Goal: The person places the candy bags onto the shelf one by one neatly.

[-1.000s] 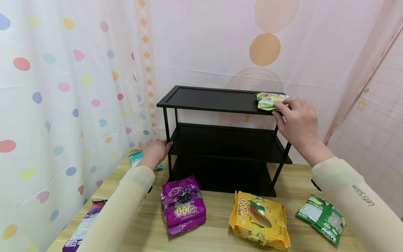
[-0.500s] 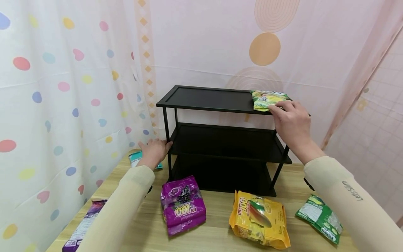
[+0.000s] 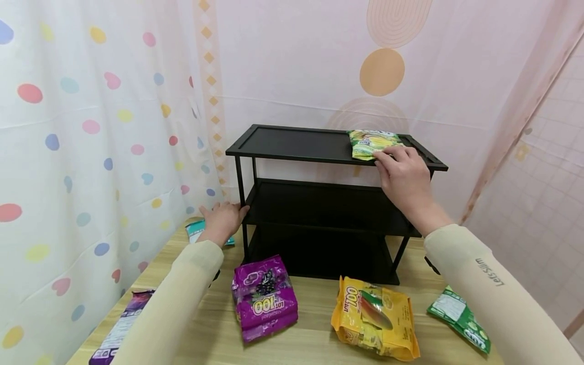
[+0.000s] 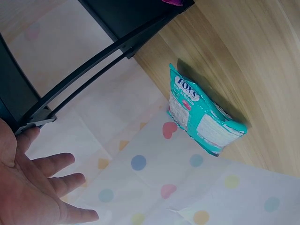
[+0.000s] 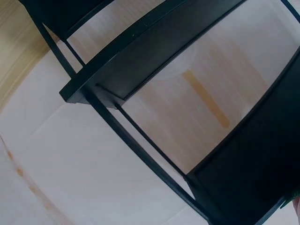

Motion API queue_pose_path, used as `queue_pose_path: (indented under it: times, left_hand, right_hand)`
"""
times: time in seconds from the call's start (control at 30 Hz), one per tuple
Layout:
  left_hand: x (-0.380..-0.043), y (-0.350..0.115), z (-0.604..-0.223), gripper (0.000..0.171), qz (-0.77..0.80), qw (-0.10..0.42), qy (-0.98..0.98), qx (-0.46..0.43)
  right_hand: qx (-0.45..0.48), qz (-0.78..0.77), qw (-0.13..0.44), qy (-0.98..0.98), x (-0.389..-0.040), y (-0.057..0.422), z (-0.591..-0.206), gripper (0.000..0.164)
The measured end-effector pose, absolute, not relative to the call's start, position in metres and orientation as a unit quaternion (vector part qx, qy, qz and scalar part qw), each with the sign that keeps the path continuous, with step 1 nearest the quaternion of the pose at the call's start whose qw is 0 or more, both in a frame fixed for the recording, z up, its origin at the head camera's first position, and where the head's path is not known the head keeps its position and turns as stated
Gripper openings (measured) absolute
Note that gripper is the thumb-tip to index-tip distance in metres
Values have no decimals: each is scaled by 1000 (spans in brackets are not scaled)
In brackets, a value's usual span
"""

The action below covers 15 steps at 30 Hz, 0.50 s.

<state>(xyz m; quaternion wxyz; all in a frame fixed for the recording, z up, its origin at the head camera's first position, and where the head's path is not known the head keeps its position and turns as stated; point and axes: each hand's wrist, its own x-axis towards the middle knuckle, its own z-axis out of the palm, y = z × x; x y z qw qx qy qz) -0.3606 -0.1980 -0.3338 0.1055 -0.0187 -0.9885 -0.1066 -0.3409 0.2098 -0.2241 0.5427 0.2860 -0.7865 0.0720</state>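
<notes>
A black three-tier shelf rack stands on the wooden table. Over its top tier, right of the middle, my right hand pinches the near edge of a green and yellow candy bag lying there. Only a sliver of that hand enters the right wrist view, at its lower right edge. My left hand holds the rack's left side at the middle tier, thumb in front of the post. The left wrist view shows its index finger against the tier's corner, the other fingers spread. Nearby lies a teal FOX'S candy bag.
Before the rack lie a purple grape candy bag and an orange mango candy bag. A green bag is at the right, partly under my forearm; another purple bag at the left edge. Curtains hang behind.
My right hand has slid the green and yellow candy bag leftward along the top tier from its right end. My left hand stays at the rack's post.
</notes>
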Motion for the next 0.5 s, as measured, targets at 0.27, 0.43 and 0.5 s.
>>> queue_pose_path:
  times: [0.27, 0.43, 0.5]
  left_hand:
    - [-360, -198, -334, 55, -105, 112, -988, -19]
    - [-360, -197, -334, 56, -104, 110, -988, -18]
    - [-360, -197, -333, 56, -103, 108, -989, -18]
  right_hand:
    - [285, 55, 530, -797, -344, 201, -228, 28]
    - [281, 41, 516, -808, -345, 198, -228, 35]
    - [279, 35, 509, -814, -345, 197, -228, 36]
